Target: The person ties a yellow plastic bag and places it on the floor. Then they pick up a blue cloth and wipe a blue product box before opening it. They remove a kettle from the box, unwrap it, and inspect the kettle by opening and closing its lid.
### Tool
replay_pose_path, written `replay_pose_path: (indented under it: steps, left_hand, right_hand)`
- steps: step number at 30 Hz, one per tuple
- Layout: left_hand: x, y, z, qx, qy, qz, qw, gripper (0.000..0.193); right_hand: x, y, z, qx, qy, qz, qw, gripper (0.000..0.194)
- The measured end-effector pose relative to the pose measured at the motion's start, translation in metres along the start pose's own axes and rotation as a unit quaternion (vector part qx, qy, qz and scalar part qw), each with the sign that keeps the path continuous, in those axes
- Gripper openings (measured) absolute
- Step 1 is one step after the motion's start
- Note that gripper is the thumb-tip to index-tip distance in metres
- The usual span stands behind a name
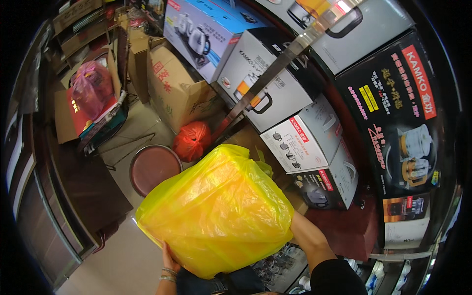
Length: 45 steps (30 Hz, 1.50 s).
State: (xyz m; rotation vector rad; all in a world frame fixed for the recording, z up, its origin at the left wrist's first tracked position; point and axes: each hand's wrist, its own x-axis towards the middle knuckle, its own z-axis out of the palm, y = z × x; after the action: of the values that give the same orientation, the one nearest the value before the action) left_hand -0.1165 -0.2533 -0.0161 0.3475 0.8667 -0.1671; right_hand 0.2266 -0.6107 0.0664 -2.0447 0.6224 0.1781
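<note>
A large, full yellow plastic bag [217,210], boxy in shape with orange-red showing through, is held up in front of my body. My left hand [169,258], with bracelets at the wrist, presses on the bag's lower left side; its fingers are partly hidden. On the right, my forearm reaches up to the bag's edge, and my right hand is hidden behind or under the plastic. Just beyond the bag lie a knotted red plastic bag [192,141] and a round stool with a brown top [156,170].
Boxed electric kettles [273,81] are stacked at the right, with a metal post [265,73] crossing before them. Open cardboard cartons [177,88] stand ahead. A pink bag [92,86] sits in a box at the left, near a dark wooden cabinet [92,188].
</note>
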Motion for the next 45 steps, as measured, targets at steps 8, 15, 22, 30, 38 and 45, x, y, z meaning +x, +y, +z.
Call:
replay_pose_path:
  steps: [8,15,22,30,38,45]
  left_hand:
    - [0.013,-0.015,0.044,0.026,0.036,0.032,0.998,0.07]
    - [0.009,-0.004,0.066,-0.009,0.026,0.033,0.999,0.066]
    - [0.039,-0.016,0.073,0.051,0.047,0.003,0.998,0.064]
    - [0.048,-0.015,0.072,0.253,0.044,-0.037,0.966,0.075]
    - [0.119,0.002,0.01,0.117,0.089,0.017,0.989,0.07]
    - [0.231,-0.049,-0.066,0.194,0.073,-0.023,0.978,0.067]
  right_hand:
    - [0.048,0.011,0.006,-0.018,0.004,0.0,1.0,0.031]
    - [0.067,0.011,0.01,-0.027,0.004,-0.003,1.0,0.034]
    - [0.078,0.019,0.007,-0.038,0.009,0.002,0.999,0.037]
    - [0.085,0.026,0.004,-0.04,0.016,0.003,0.999,0.04]
    - [0.087,0.032,-0.006,-0.032,0.017,0.011,0.999,0.043]
    - [0.072,0.046,-0.016,-0.024,0.023,0.017,0.999,0.046]
